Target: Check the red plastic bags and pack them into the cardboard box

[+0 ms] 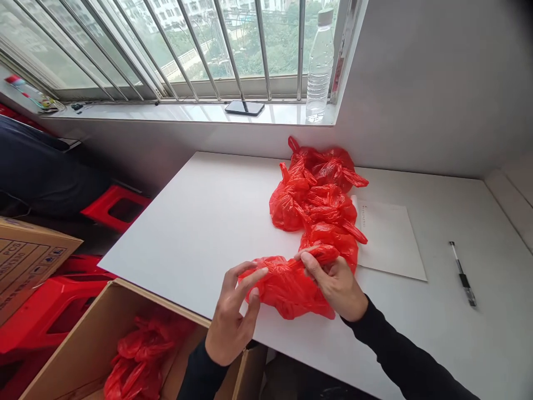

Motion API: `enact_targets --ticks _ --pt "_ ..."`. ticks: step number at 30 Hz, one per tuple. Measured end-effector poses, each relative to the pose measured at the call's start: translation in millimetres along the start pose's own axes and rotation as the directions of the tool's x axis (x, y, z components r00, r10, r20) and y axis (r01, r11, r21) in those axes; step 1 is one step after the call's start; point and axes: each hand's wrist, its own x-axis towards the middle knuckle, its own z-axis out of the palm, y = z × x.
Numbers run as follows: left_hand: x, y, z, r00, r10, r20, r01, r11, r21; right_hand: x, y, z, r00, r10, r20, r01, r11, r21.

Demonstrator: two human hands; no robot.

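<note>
A red plastic bag [287, 291] lies at the front edge of the white table, its contents hidden inside. My right hand [339, 283] pinches the gathered top of this bag between thumb and fingers. At the bag's left side is my left hand [237, 311], its fingers apart and curved, the fingertips at or close to the plastic. Just behind sits another red bag [339, 244], partly covered by my right hand. Several more tied red bags [312, 194] are bunched together toward the wall.
An open cardboard box [83, 347] at lower left holds red bags. On the white table [166, 233] lie a paper pad [393, 239] and a pen [463, 275]. The windowsill carries a phone [245, 108] and a water bottle [320, 69]. Red stools [54, 305] stand left.
</note>
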Motion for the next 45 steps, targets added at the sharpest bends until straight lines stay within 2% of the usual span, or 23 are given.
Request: enact_targets --ticks 4,6,8,10,12,14,16,19,21,24,26,27,29,31,32,34,36,38,41,45 --pt "-14 -11 8 0.994 0.109 0.017 -0.110 0.980 0.164 3 14 -7 0.997 0.070 0.010 -0.071 0.997 0.031" --pt "-12 -14 14 0.991 0.118 -0.057 -0.109 0.984 0.141 4 17 -9 0.996 0.089 0.027 -0.090 0.995 0.036" --pt "-9 -13 18 0.986 0.054 -0.155 -0.050 0.998 0.027 4 18 -12 0.994 0.107 0.025 -0.108 0.994 0.033" --pt "-7 -9 21 0.966 -0.129 -0.223 0.085 0.977 -0.196 3 20 -14 0.992 0.125 0.019 -0.126 0.992 0.024" --pt "-9 -6 24 0.886 -0.412 -0.213 0.274 0.836 -0.476 2 24 -16 0.989 0.143 0.026 -0.143 0.990 0.013" --pt "-14 -7 29 0.767 -0.628 -0.133 0.412 0.641 -0.648 -1 29 -16 0.988 0.155 0.025 -0.155 0.988 0.001" --pt "-20 -12 32 0.690 -0.718 -0.086 0.475 0.540 -0.695 -3 34 -17 0.987 0.158 0.001 -0.158 0.987 -0.011" --pt "-23 -15 29 0.664 -0.744 -0.077 0.497 0.516 -0.698 -6 37 -15 0.989 0.143 -0.041 -0.144 0.989 -0.024" --pt "-18 -11 23 0.688 -0.719 -0.096 0.488 0.557 -0.673 -8 34 -13 0.992 0.106 -0.069 -0.109 0.994 -0.032" --pt "-5 2 16 0.794 -0.594 -0.129 0.383 0.653 -0.653 -9 25 -7 0.995 0.058 -0.082 -0.058 0.998 -0.002" --pt "1 8 18 0.843 -0.530 -0.090 0.306 0.611 -0.730 -8 21 -1 0.996 0.084 -0.036 -0.079 0.988 0.131" --pt "2 8 21 0.846 -0.529 -0.058 0.294 0.554 -0.779 -7 21 1 0.994 0.110 -0.002 -0.107 0.967 0.232" --pt "1 4 28 0.822 -0.570 -0.008 0.307 0.454 -0.836 -4 23 5 0.986 0.155 0.066 -0.168 0.897 0.409" --pt "-3 -2 33 0.778 -0.628 0.013 0.343 0.407 -0.846 -1 27 6 0.977 0.185 0.106 -0.213 0.857 0.469" --pt "-5 -5 34 0.769 -0.639 0.008 0.353 0.414 -0.839 0 28 5 0.974 0.191 0.119 -0.224 0.865 0.450" --pt "-8 -9 32 0.806 -0.591 -0.036 0.350 0.524 -0.776 0 27 3 0.975 0.182 0.124 -0.215 0.910 0.355" --pt "-10 -10 27 0.883 -0.464 -0.072 0.316 0.701 -0.640 -1 25 0 0.982 0.155 0.113 -0.179 0.949 0.260" --pt "-9 -8 22 0.942 -0.332 -0.056 0.260 0.823 -0.504 -4 23 -3 0.982 0.158 0.104 -0.177 0.962 0.208" --pt "-6 -5 21 0.974 -0.227 -0.015 0.203 0.896 -0.394 -9 24 -4 0.985 0.123 0.117 -0.144 0.971 0.190" --pt "3 -5 29 0.997 -0.027 0.074 0.034 0.995 -0.096 -12 25 -2 0.988 -0.057 0.142 0.033 0.985 0.170"
